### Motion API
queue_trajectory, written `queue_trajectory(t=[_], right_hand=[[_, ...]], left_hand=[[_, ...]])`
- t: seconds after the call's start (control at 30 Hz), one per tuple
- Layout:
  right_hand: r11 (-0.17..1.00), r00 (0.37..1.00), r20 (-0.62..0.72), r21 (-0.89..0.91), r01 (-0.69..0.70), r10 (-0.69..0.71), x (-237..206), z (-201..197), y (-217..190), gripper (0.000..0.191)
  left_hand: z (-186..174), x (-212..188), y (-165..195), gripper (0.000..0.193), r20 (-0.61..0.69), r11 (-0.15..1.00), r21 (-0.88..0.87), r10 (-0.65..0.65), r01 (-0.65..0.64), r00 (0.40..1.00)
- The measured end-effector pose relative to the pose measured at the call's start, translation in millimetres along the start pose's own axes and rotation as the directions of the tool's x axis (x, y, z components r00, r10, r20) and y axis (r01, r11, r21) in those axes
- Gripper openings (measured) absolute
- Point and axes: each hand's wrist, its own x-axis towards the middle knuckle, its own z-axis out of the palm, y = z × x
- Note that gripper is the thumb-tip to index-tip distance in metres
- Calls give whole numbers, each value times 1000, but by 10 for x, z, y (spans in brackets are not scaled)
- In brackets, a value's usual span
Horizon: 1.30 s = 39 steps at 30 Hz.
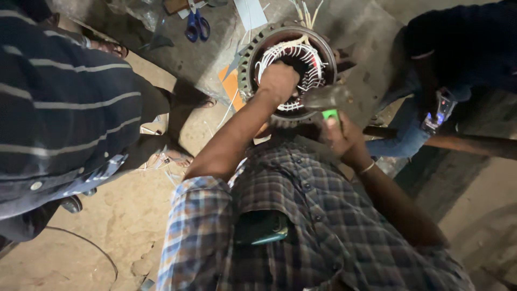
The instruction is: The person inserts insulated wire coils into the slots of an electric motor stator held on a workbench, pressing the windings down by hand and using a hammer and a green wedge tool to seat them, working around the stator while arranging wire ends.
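Both hands work at the upper middle of the frame. Left hand (278, 81) is a closed fist pressed down into the bore of the motor stator (288, 67); whatever its grip encloses is hidden by the knuckles, so I cannot tell what it has hold of, only that it rests on the white windings (301, 54). Right hand (340, 137), just below the stator's lower right rim, has its grip wrapped tight around the green handle (330, 115) of a hammer, whose blurred dark head (326, 97) sits right at the stator's edge. A thin bangle (367, 167) circles that wrist.

The stator is a round ribbed metal shell standing on a grey concrete slab (366, 27), open end up, with loose white wire ends sticking out at its top. An orange sheet (232, 86) lies just to its left, partly under it. Blue-handled scissors (197, 26) lie on the slab further toward the upper left, well apart from both hands.

A person in a dark striped shirt (59, 102) fills the left side, and another person in dark clothes (458, 59) crouches at the upper right.
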Motion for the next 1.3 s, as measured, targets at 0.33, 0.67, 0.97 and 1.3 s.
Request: queue_trajectory(t=[0.33, 0.67, 0.97, 1.3], right_hand=[[930, 981, 193, -359, 72, -2, 32, 223, -274, 37], [852, 983, 116, -491, 184, -145, 98, 129, -769, 42], [813, 879, -113, -449, 371, -464, 99, -275, 18, 30], [679, 895, 131, -607, 413, -427, 705, -395, 188, 39]], left_hand=[[179, 16, -12, 24, -132, 998, -49, -56, 50, 990], [327, 35, 22, 17, -216, 996, -69, -63, 49, 974], [154, -188, 218, 22, -251, 939, -314, -224, 140, 942], [802, -705, 933, 33, 61, 716, -679, 277, -163, 959]])
